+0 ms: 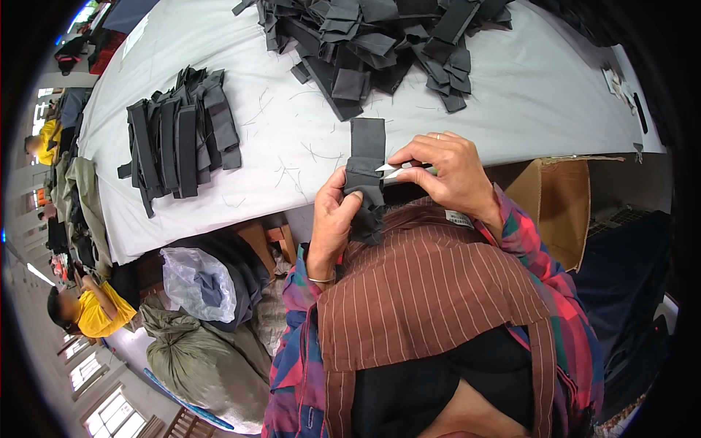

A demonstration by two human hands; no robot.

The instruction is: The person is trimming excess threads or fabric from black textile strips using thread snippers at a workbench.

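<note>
1. Left grip (332,215) pinches a dark-grey, folded fabric strip (364,175), which extends above and below its thumb.
2. Right grip (451,166) clasps a slim, pale, two-pointed hand tool (386,167), tips at the strip's right edge.

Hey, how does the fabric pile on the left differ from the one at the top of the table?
The left pile is smaller; the far pile is bigger. The left pile's strips mostly line up side by side, while the far pile's lie jumbled in many directions. Both are dark fabric pieces on the white table.
</note>
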